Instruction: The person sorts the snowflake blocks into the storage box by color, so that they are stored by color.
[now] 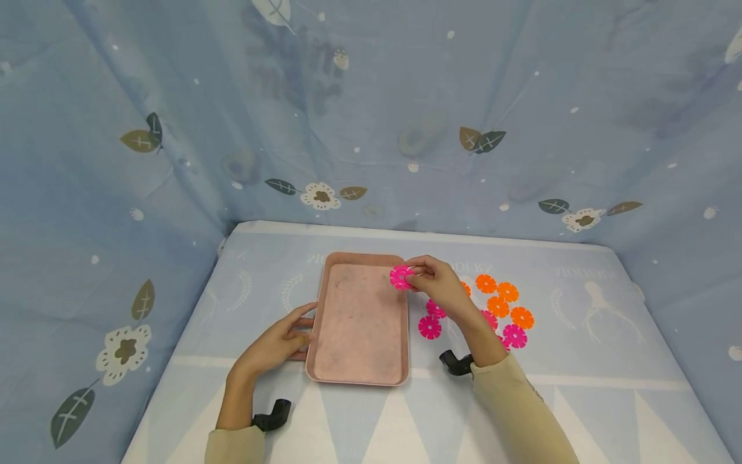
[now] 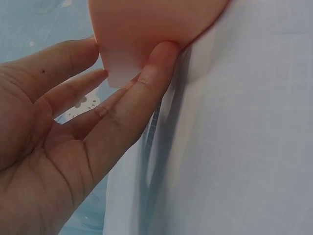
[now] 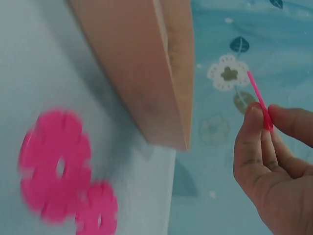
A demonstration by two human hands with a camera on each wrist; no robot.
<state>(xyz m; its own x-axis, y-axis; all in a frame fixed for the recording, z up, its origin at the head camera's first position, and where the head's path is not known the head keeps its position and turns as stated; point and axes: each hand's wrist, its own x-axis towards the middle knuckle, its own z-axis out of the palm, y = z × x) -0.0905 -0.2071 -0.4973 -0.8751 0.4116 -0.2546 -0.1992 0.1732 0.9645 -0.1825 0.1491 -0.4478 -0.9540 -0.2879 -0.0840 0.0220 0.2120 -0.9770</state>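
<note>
A shallow pink tray (image 1: 361,322) lies on the table. At its left side is my left hand (image 1: 278,345), its extended fingertips touching the outer wall (image 2: 142,34) of the tray. Over the tray's far right corner, my right hand (image 1: 437,283) pinches a pink notched snowflake disc (image 1: 400,277) between thumb and fingers. Seen edge-on in the right wrist view, this disc (image 3: 260,98) is held above the level of the tray rim. More pink discs (image 1: 429,327) lie right of the tray, some partly hidden by my right forearm.
Several orange discs (image 1: 498,307) are scattered to the right of my right hand, with a pink disc (image 1: 514,336) just nearer. A pale patterned cloth (image 1: 585,361) covers the table. Blue printed fabric (image 1: 371,116) hangs behind and at both sides.
</note>
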